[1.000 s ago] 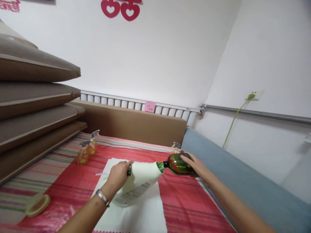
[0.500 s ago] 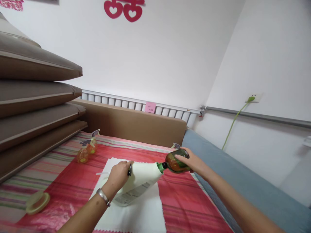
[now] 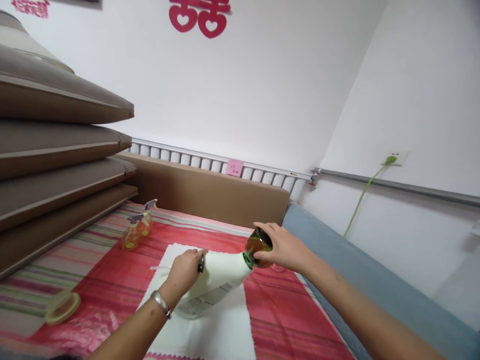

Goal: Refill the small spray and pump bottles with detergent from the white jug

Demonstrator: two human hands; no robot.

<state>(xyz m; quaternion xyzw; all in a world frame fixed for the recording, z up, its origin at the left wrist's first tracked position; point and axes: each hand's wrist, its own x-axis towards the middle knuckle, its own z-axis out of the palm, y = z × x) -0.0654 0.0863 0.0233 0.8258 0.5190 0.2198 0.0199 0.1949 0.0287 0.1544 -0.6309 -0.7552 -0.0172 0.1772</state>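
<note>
- The person's right hand (image 3: 285, 248) is clasped over a small amber-brown, see-through plastic bottle (image 3: 257, 245), tipping it so its mouth points down toward the left.
- The mouth of that amber bottle meets the green neck (image 3: 247, 260) of a large pale-green plastic bottle (image 3: 215, 280), which leans at a slant with its printed label facing down toward the person.
- The left hand (image 3: 184, 271), with a silver metal bracelet (image 3: 161, 304) on the wrist, grips the big bottle near its handle and steadies it. A dark part shows at the fingertips; what it is cannot be made out.
- Judging from the pose, liquid is passing between the two bottles. The amber bottle is raised steeply, which suggests the pour is well along, though the liquid level in either bottle cannot be read.
- Under both hands lies a white cloth sheet with pinked edges (image 3: 219, 332), spread on a red-and-pink striped woven cover (image 3: 112, 280).
- Beyond the left hand, well apart, two small amber spray bottles with grey trigger heads (image 3: 137, 231) stand close together.
- Nearer the person, far left of the left arm, a pale yellow-green ring-shaped object (image 3: 62, 306) lies flat; it may be a tape roll or a lid.
- Further left rises a stack of brown cushions (image 3: 63, 150).
- To the right of the right arm runs a grey-blue padded edge (image 3: 360, 270).
- Behind stand a brown headboard (image 3: 210, 192) and a white wall with a red paper cut-out (image 3: 199, 17).
</note>
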